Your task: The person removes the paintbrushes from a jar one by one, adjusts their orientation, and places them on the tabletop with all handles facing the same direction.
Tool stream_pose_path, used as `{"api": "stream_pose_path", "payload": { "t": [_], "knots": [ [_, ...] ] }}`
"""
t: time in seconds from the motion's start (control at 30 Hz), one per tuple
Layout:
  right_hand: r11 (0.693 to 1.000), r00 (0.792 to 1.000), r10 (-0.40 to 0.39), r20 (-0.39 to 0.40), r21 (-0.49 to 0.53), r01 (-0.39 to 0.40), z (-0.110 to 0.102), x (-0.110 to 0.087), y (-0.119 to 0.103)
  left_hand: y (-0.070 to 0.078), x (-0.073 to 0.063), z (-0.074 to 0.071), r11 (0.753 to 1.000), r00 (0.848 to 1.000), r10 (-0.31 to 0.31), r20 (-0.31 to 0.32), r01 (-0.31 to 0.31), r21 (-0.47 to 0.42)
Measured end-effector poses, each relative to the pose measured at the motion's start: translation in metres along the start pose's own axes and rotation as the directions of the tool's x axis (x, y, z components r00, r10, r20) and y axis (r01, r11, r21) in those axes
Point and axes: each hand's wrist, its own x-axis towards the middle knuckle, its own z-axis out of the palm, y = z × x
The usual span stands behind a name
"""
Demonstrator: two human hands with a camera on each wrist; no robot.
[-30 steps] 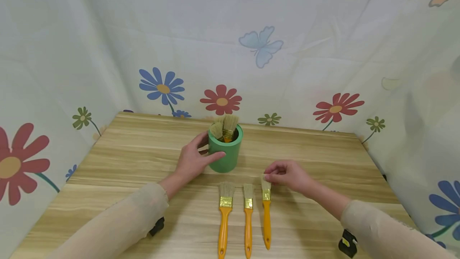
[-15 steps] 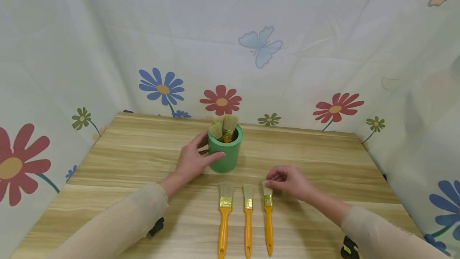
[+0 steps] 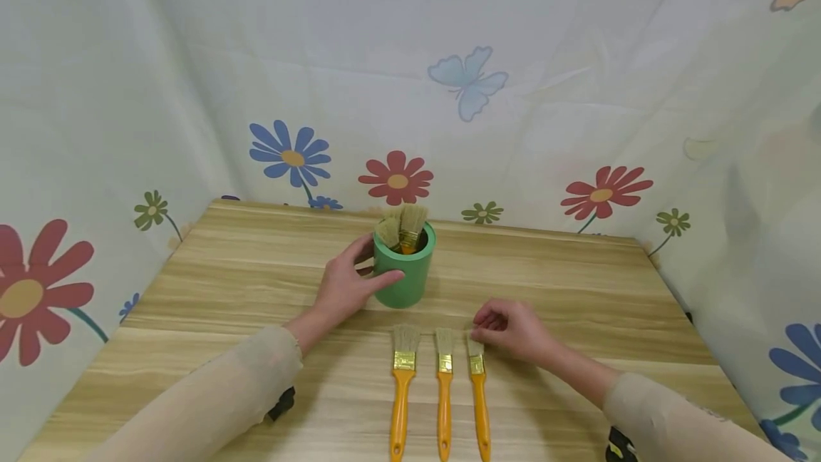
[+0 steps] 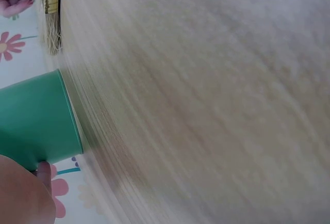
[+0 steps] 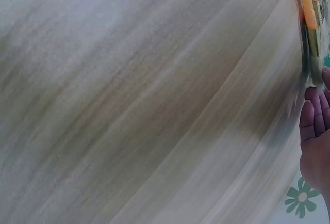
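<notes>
My left hand (image 3: 343, 287) grips a green cup (image 3: 403, 280) from its left side, thumb across the front. Several bristle-up paintbrushes (image 3: 410, 227) stand in the cup. In front of it, three paintbrushes with orange handles lie in a row, bristles pointing away: a wide one (image 3: 400, 405), a narrower one (image 3: 444, 405) and a right-hand one (image 3: 481, 405). My right hand (image 3: 516, 330) pinches the bristle tips of the right-hand brush. In the right wrist view its fingers (image 5: 319, 110) meet the bristle end; the left wrist view shows the cup wall (image 4: 36, 115) close up.
The wood-grain table (image 3: 269, 255) ends at the back against a white curtain (image 3: 359, 55) printed with flowers and a butterfly. Dark straps (image 3: 281, 403) show under both sleeves.
My right hand has drawn the right-hand paintbrush toward me, and its handle has swung slightly, more in line with the other two. The left hand and cup have stayed in place.
</notes>
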Motion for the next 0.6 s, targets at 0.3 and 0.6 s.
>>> {"api": "stream_pose_path", "payload": {
  "t": [0.3, 0.6],
  "knots": [
    [1.000, 1.000, 0.014, -0.007, -0.008, -0.014, -0.002, 0.000, 0.000, 0.001, -0.001, 0.000, 1.000, 1.000, 0.009, 0.003, -0.009, -0.003],
    [0.999, 0.995, 0.033, -0.091, 0.013, -0.032, -0.010, 0.012, -0.011, 0.003, -0.002, -0.001, 1.000, 1.000, 0.010, 0.005, -0.010, -0.014]
  ]
}}
